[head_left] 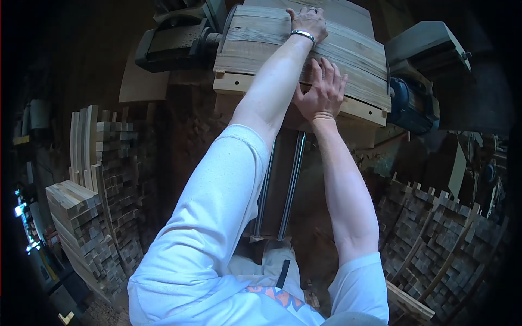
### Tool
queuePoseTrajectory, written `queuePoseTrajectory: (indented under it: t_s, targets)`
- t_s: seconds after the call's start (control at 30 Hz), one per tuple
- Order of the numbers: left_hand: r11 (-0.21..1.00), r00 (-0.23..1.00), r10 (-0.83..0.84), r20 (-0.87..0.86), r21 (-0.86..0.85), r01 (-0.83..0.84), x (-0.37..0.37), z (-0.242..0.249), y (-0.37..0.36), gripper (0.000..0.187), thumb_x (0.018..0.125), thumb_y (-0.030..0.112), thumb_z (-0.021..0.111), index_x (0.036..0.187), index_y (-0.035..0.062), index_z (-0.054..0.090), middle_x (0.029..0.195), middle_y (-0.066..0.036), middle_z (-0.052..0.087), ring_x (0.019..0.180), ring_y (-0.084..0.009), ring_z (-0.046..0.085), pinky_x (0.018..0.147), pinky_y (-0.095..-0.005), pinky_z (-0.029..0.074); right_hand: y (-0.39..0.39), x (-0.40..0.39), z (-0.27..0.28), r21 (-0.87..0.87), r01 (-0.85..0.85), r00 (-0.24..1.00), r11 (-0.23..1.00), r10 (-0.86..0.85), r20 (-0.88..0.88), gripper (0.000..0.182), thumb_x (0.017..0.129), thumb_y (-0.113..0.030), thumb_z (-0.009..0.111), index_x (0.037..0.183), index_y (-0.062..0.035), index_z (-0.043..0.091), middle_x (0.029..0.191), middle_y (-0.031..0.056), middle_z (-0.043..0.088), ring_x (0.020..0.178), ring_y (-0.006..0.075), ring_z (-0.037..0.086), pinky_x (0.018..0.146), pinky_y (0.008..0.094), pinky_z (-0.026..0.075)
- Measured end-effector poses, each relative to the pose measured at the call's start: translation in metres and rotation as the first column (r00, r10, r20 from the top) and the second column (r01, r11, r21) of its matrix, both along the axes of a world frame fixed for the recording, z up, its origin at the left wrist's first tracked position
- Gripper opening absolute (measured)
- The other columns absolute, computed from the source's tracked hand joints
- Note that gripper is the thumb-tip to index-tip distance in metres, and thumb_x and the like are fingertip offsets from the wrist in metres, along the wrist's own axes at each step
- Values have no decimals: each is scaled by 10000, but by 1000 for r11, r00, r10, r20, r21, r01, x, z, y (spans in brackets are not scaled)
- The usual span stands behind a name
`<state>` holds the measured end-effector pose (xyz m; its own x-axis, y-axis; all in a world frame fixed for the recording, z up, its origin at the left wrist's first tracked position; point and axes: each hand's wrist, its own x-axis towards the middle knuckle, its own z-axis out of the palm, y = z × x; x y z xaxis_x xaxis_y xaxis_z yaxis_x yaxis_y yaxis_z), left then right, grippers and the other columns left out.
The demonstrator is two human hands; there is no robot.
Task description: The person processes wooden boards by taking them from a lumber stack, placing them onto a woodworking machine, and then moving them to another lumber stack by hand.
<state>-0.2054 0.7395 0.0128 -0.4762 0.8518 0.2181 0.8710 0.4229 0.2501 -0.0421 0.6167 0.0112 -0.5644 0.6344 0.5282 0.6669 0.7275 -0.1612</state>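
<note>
Several wooden boards (pixel 255 35) lie side by side across a machine carriage, between a round blade-like disc at each end. My left hand (pixel 310 24), with a metal bracelet at the wrist, rests on the boards toward the far side. Its fingers are spread on the wood, not wrapped round anything. Nearer to me, my right hand (pixel 323 92) is laid over the front boards with its fingers stretched out and apart. The heel of this hand is by the light wooden front rail (pixel 361 108) of the carriage. My left forearm covers part of the boards.
A dark motor (pixel 176 46) stands at the left end and a blue motor (pixel 413 106) at the right. Two metal guide rods (pixel 292 185) run from the carriage toward me. Stacked wood pieces stand at left (pixel 81 217) and right (pixel 435 239).
</note>
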Motion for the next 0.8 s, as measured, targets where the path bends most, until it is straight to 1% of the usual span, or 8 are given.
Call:
queuePoseTrajectory:
  t_s: [0.2, 0.27, 0.37, 0.43, 0.47, 0.6, 0.63, 0.8]
  targets:
    - [1000, 1000, 11, 22, 24, -11, -22, 1, 29, 505, 827, 239, 499, 1319, 137, 451, 1333, -59, 516, 1281, -239, 423, 1036, -673, 197, 27, -19, -1, -25, 43, 998, 999, -42, 46, 767, 751, -598, 570, 1332, -115, 438, 1370, 124, 395, 1326, 333, 302, 1119, 557, 159]
    - [998, 1000, 22, 10, 65, -22, -29, -3, 40, 490, 836, 238, 483, 1317, 147, 450, 1346, -53, 506, 1293, -235, 411, 1039, -672, 194, 38, -27, -2, -64, 64, 994, 996, -58, 93, 836, 766, -631, 528, 1393, -102, 364, 1436, 136, 327, 1377, 341, 218, 1141, 528, 94]
    - [996, 999, 29, 15, 86, -30, -39, -4, 54, 488, 844, 256, 475, 1317, 144, 442, 1357, -51, 495, 1301, -238, 396, 1042, -672, 192, 52, -35, -3, -108, 70, 980, 992, -48, 195, 887, 770, -645, 505, 1427, -82, 310, 1484, 144, 268, 1402, 348, 163, 1148, 514, 49]
    - [998, 1000, 15, 21, 61, -16, -34, 4, 52, 493, 848, 273, 474, 1321, 140, 435, 1365, -50, 487, 1304, -241, 389, 1041, -674, 191, 54, -36, 0, -129, 66, 981, 989, -41, 191, 892, 772, -644, 505, 1430, -75, 305, 1492, 149, 254, 1405, 349, 156, 1149, 512, 40]
    - [1000, 999, 1, 41, 29, -2, -29, 4, 43, 499, 853, 289, 473, 1326, 137, 427, 1372, -50, 479, 1307, -243, 383, 1041, -675, 190, 47, -33, 1, -155, 65, 979, 986, -33, 200, 898, 773, -643, 504, 1432, -68, 300, 1500, 153, 240, 1407, 351, 149, 1150, 509, 31]
    - [996, 996, -38, 83, 81, 31, -11, 6, 3, 498, 873, 357, 455, 1306, 111, 426, 1376, -64, 461, 1289, -284, 373, 1023, -678, 211, 15, -11, -2, -185, 34, 989, 982, -7, 145, 920, 761, -655, 526, 1427, -59, 307, 1486, 168, 256, 1399, 365, 158, 1143, 533, 24]
    - [997, 997, -36, 67, 77, 31, -5, 4, -8, 447, 896, 394, 441, 1257, 132, 465, 1352, -65, 461, 1277, -279, 391, 977, -695, 247, 1, -2, 0, -197, 18, 994, 980, 5, 113, 923, 756, -654, 538, 1422, -55, 313, 1479, 175, 263, 1394, 374, 162, 1139, 542, 35]
    - [993, 996, -84, 2, 79, 84, 49, 2, -97, 398, 881, 356, 486, 1212, 135, 484, 1272, -60, 500, 1205, -259, 419, 917, -631, 294, -84, 54, 9, -276, -5, 999, 961, 20, 51, 921, 756, -652, 547, 1417, -56, 314, 1482, 168, 259, 1395, 373, 152, 1138, 543, 51]
